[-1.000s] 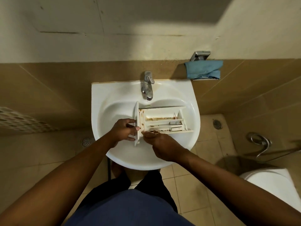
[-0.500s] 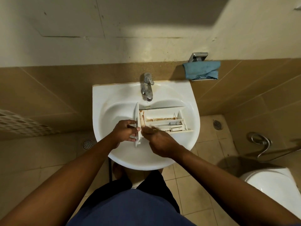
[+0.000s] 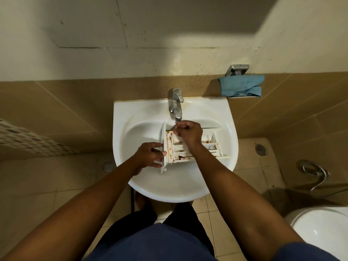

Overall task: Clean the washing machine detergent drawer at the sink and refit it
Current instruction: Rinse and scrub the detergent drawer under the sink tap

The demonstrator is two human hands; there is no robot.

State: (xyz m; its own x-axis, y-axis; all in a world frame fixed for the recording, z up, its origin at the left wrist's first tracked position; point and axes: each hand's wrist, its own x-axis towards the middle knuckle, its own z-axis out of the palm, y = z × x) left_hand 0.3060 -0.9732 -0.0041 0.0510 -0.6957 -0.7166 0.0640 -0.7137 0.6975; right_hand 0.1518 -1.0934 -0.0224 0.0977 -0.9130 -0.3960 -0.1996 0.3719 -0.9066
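Detergent drawer (image 3: 180, 150) lies in sink (image 3: 131, 113) basin, front panel toward sink's left edge; brown residue in compartments; L hand (image 3: 150, 157) grips front panel; R hand (image 3: 190, 133) curled beneath tap (image 3: 176, 104), contents indiscernible. Rec: hold panel firm; tilt drawer under spout so stained corners drain.

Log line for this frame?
left hand: grips drawer front | right hand: curled below tap spout | drawer: in sink, stained
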